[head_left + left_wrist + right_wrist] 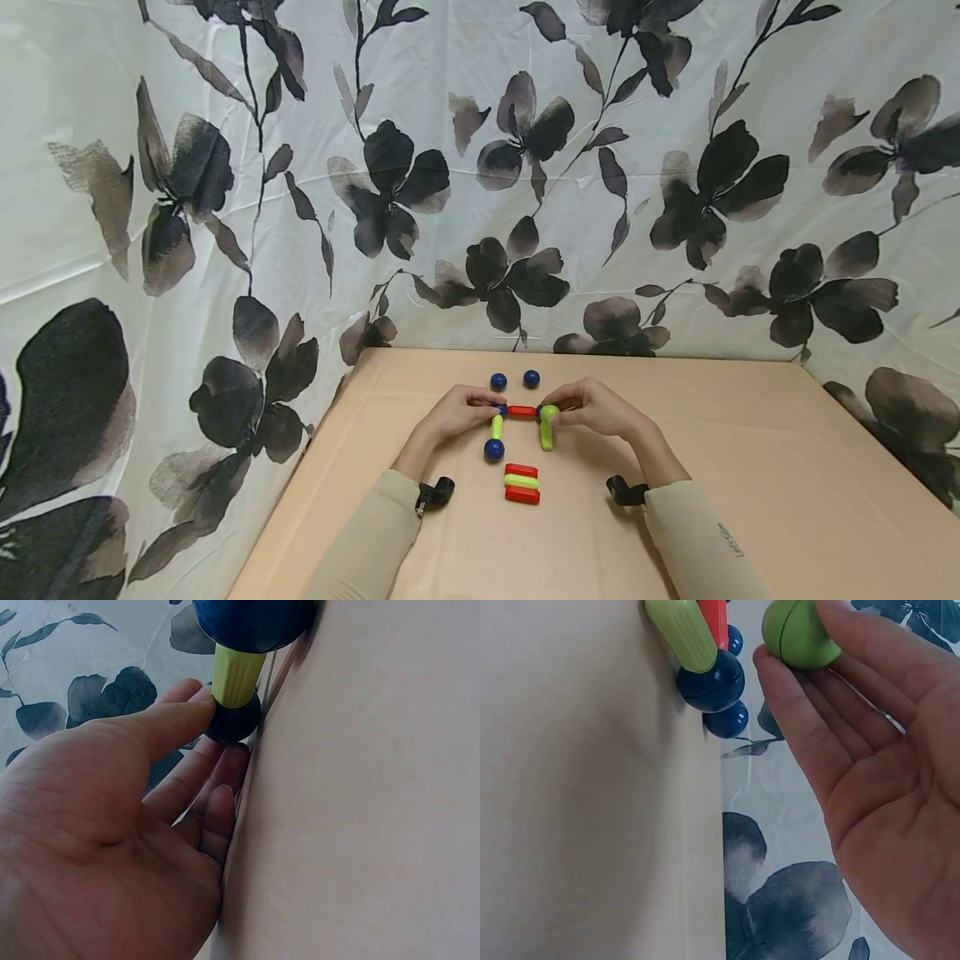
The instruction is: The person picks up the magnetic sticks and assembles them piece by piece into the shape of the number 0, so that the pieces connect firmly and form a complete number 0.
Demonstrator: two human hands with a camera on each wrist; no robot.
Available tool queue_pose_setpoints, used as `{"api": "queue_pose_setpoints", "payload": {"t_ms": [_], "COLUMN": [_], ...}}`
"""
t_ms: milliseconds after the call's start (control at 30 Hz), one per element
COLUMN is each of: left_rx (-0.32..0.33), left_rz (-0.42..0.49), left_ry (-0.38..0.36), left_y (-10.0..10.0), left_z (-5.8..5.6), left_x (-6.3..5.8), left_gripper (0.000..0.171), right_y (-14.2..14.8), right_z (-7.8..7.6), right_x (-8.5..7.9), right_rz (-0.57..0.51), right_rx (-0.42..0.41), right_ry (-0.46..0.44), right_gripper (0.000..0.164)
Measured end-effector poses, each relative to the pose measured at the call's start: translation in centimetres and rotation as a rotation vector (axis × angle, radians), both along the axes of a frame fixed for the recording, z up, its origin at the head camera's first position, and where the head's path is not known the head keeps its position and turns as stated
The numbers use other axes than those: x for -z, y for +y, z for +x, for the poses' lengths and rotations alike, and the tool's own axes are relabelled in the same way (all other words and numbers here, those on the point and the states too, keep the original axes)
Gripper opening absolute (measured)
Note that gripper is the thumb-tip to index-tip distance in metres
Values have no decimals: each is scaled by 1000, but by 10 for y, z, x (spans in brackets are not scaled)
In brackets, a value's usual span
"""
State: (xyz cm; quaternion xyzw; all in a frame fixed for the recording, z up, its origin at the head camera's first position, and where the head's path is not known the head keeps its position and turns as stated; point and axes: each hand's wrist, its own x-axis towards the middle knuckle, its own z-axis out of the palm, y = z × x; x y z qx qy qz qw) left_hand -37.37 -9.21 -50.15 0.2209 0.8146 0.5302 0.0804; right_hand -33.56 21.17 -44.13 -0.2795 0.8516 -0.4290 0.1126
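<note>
My left hand [459, 414] pinches a blue ball [235, 721] at the left corner of a small ball-and-stick build. A red stick [522, 412] runs from that corner to another blue ball [711, 681] at the right corner. A yellow-green stick [497, 427] comes from the left corner toward me and ends in a blue ball [493, 450]. From the right corner extends a second yellow-green stick [547, 437]. My right hand [596, 410] holds a green ball [799, 634] between thumb and fingers, apart from the build and above the table in the right wrist view.
Two loose blue balls, one left [498, 382] and one right [531, 379], lie behind the build. Nearer me, two red sticks [522, 495] and a yellow-green stick [521, 482] lie side by side on the table [750, 467]. A flowered cloth [600, 208] hangs behind the table.
</note>
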Motion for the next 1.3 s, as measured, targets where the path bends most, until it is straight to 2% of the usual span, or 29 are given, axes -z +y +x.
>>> {"api": "queue_pose_setpoints", "payload": {"t_ms": [300,600,800,1000,1300], "left_rx": [0,0,-8,0,0], "left_rz": [8,3,0,3,-5], "left_ry": [-16,-7,-5,-4,-10], "left_y": [0,0,1,0,0], "left_z": [2,3,2,3,5], "left_x": [-3,-4,-5,-7,-6], "left_gripper": [20,21,20,20,20], "right_y": [-2,-6,-9,-12,-18], "right_z": [2,-2,1,1,5], "right_x": [0,7,7,10,13], "right_rz": [43,100,185,210,196], "right_rx": [-36,-184,-229,-240,-197], "right_ry": [-44,-21,-54,-81,-148], "right_gripper": [35,27,26,20,10]}}
